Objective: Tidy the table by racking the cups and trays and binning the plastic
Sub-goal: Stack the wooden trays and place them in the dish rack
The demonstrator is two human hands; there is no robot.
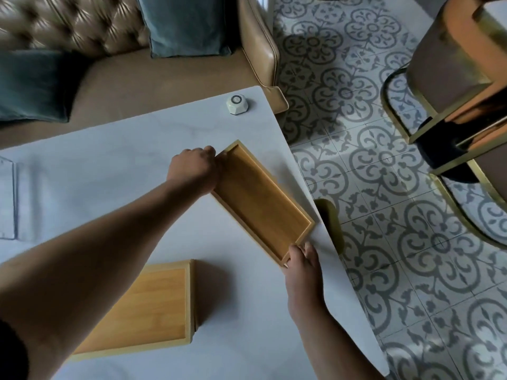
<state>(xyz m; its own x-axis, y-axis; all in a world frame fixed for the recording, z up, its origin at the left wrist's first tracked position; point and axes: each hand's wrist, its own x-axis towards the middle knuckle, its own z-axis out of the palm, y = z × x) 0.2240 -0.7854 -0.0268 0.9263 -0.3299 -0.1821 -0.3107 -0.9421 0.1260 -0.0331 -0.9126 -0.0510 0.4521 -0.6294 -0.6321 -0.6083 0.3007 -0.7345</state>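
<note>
A long wooden tray (260,201) lies slantwise on the white table (109,165), close to its right edge. My left hand (194,168) grips the tray's far left rim, fingers curled over the edge. My right hand (301,263) holds the tray's near corner. A second wooden tray (148,308) rests nearer to me, partly hidden under my left forearm. No cups show in this view.
A small white faceted object (236,104) sits at the table's far right corner. A clear plastic piece (8,198) lies at the left edge of view. Beyond the table are a tan sofa (137,86) with blue cushions, patterned floor tiles and a gold-framed chair (455,78).
</note>
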